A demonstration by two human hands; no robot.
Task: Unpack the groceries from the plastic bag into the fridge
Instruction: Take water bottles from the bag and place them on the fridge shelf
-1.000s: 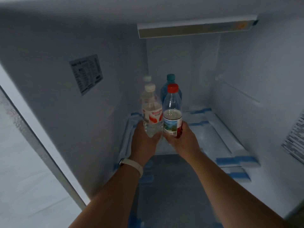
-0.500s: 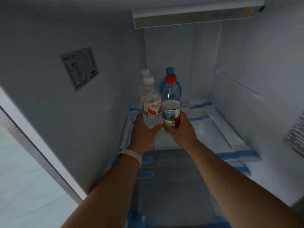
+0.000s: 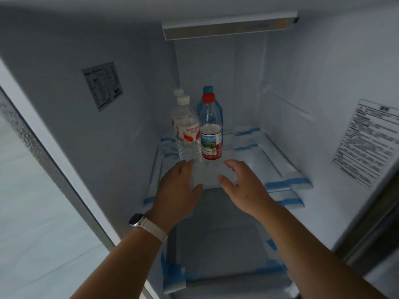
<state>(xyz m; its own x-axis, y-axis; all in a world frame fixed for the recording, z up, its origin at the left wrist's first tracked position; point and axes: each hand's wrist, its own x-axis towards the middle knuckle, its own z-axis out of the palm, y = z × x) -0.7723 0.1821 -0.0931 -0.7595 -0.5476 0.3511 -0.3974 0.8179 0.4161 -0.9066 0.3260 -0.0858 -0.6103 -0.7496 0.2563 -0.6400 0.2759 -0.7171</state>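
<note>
The clear plastic water bottle with a white cap and red-and-white label stands upright near the left edge of the glass fridge shelf, just beside a clear red-capped bottle with a red label. Behind them, in the back left corner, we see a second white-capped bottle and a blue teal-capped bottle. Our left hand and right hand hover over the shelf's front edge, fingers released, gripping nothing. A pale-strapped watch circles our left wrist.
</note>
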